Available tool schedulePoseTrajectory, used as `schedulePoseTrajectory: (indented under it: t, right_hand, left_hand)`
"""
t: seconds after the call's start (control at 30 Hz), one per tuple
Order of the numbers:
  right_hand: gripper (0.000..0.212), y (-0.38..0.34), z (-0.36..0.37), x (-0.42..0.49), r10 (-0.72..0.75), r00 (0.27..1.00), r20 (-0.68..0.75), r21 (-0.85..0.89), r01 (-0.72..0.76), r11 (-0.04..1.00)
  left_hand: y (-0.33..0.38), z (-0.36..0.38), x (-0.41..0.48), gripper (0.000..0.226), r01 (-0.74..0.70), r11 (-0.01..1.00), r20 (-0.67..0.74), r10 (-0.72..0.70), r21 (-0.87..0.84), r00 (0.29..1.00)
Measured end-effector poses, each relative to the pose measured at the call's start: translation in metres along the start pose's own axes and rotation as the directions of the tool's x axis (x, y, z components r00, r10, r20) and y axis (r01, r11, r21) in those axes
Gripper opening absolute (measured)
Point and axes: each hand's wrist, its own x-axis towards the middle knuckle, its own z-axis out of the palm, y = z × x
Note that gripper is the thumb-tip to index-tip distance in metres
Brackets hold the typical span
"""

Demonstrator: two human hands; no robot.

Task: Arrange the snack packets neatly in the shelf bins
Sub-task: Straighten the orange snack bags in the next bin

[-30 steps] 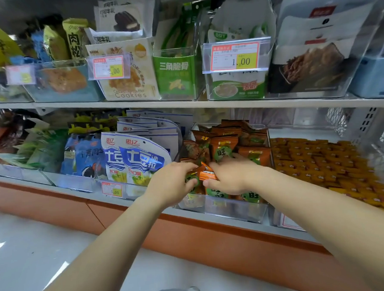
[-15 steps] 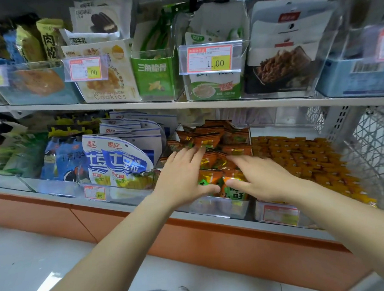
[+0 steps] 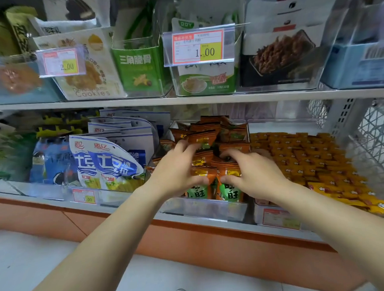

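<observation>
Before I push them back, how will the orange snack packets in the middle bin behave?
Probably light and floppy: the orange packets are small pouches leaning at odd angles. Their glossy film likely slides, so a push may topple several together. The front wall of the clear bin should stop them.

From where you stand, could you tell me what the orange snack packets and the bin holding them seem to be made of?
The orange snack packets look like glossy plastic film: creases and shiny glints. The bin seems clear rigid plastic: its front wall is see-through.
</observation>
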Motion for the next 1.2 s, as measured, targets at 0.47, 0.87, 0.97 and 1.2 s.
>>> schedulePoseTrajectory:
  t: [0.47,0.87,0.97,1.2]
  right_hand:
    - [0.103,-0.009,-0.016,0.016,-0.123,0.947,0.297,0.019,0.123,0.992]
    - [0.1,0.002,-0.018,0.022,-0.128,0.958,0.258,-0.024,0.139,0.99]
    - [0.079,0.0,-0.02,0.022,-0.146,0.949,0.281,-0.021,0.158,0.987]
    - [0.086,0.007,-0.026,0.018,-0.041,0.976,0.214,-0.076,0.059,0.995]
  left_hand:
    - [-0.017,-0.002,0.005,0.074,0.014,0.999,0.148,-0.02,0.041,0.989]
    - [-0.032,-0.005,0.014,0.094,0.131,0.97,0.292,-0.068,-0.204,0.954]
    - [-0.042,-0.006,0.011,0.093,0.167,0.958,0.313,-0.088,-0.233,0.946]
    - [-0.048,-0.006,0.011,0.105,0.171,0.969,0.188,-0.136,-0.181,0.973]
